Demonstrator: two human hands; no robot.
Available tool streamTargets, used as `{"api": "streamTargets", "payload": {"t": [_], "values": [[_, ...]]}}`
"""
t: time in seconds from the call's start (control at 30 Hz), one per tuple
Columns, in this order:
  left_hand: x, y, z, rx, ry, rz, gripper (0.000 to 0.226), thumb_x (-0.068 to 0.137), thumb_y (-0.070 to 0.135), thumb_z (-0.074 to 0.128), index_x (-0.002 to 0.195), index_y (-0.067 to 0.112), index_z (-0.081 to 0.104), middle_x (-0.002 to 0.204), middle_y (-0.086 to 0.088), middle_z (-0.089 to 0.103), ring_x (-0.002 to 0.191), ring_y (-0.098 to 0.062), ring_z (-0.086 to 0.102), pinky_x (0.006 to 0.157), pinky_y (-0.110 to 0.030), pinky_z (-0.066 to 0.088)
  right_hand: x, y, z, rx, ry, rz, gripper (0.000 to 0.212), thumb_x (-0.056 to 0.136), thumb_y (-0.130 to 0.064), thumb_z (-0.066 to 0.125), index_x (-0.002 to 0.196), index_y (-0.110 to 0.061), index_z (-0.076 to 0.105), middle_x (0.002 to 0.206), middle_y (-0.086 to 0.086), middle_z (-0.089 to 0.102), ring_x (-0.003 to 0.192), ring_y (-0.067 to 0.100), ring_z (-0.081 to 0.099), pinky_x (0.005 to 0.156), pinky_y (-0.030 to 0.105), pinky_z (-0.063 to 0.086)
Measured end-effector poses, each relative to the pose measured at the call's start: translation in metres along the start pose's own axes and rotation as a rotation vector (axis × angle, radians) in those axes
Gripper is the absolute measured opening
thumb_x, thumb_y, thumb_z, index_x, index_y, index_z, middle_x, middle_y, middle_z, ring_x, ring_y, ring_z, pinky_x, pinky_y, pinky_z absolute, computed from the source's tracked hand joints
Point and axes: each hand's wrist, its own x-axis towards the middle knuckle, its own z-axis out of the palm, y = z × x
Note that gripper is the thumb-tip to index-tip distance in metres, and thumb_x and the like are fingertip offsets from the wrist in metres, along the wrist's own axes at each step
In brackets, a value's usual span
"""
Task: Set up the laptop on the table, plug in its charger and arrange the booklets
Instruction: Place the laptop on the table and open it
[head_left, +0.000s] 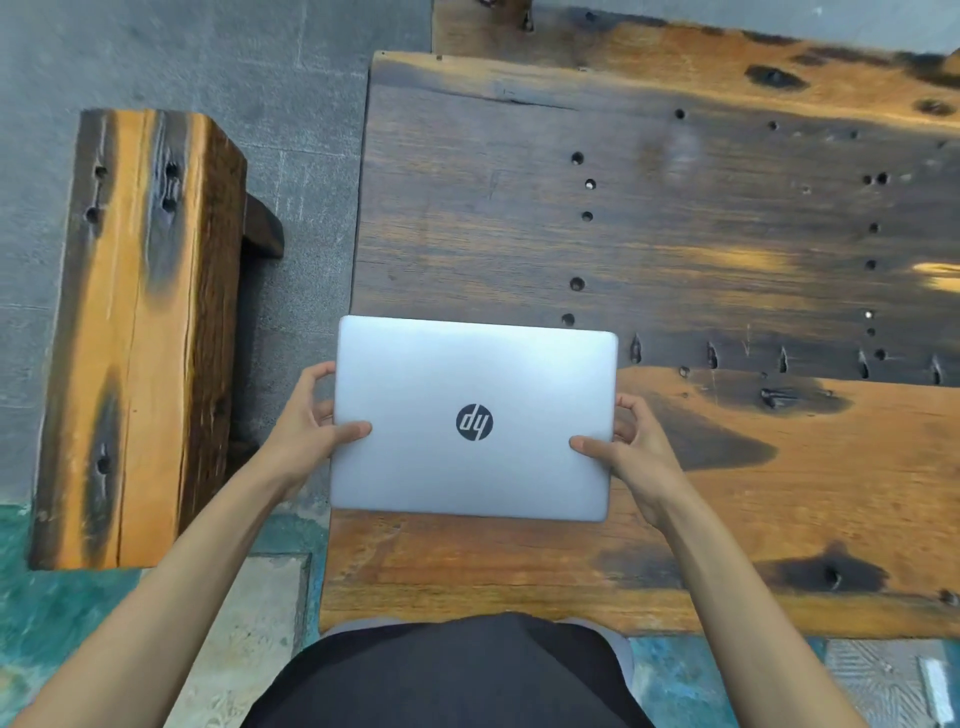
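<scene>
A closed silver laptop (472, 374) with a round dark logo on its lid is over the near left corner of the wooden table (727, 234). My left hand (317, 415) grips its left edge, thumb on the lid and fingers curled round the side. My right hand (631, 441) grips the right edge the same way. Whether the laptop rests on the table or is held just above it I cannot tell. No charger and no booklets are in view.
A thick wooden bench (135, 338) stands on the grey floor to the left of the table. The tabletop is dark and orange wood with several small holes. Teal floor lies near my body.
</scene>
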Motion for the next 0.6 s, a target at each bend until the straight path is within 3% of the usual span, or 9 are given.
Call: {"api": "streamTargets", "payload": {"t": [0.2, 0.47, 0.6], "values": [[-0.027, -0.004, 0.020, 0.080, -0.066, 0.044, 0.077, 0.081, -0.014, 0.071, 0.140, 0.025, 0.039, 0.116, -0.009, 0.073, 0.102, -0.024, 0.071, 0.065, -0.032, 0.060, -0.040, 0.037, -0.021, 0.050, 0.063, -0.038, 0.067, 0.071, -0.008, 0.090, 0.121, -0.031, 0.052, 0.117, 0.004, 0.070, 0.106, 0.023, 0.069, 0.081, 0.045, 0.061], [-0.059, -0.027, 0.078, 0.163, -0.117, 0.049, 0.073, 0.080, -0.011, 0.074, 0.134, 0.029, 0.045, 0.112, -0.007, 0.074, 0.093, -0.023, 0.075, 0.061, -0.037, 0.061, -0.088, 0.092, -0.076, 0.183, 0.136, -0.041, 0.071, 0.072, 0.003, 0.086, 0.129, -0.019, 0.050, 0.118, 0.009, 0.069, 0.107, 0.025, 0.068, 0.081, 0.042, 0.057], [-0.075, -0.039, 0.120, 0.205, -0.119, 0.052, 0.073, 0.080, -0.008, 0.075, 0.132, 0.034, 0.046, 0.111, -0.007, 0.075, 0.098, -0.027, 0.073, 0.071, -0.047, 0.061, -0.102, 0.119, -0.116, 0.217, 0.145, -0.061, 0.064, 0.073, 0.005, 0.085, 0.121, -0.023, 0.052, 0.117, 0.009, 0.069, 0.105, 0.023, 0.068, 0.077, 0.038, 0.056]]}}
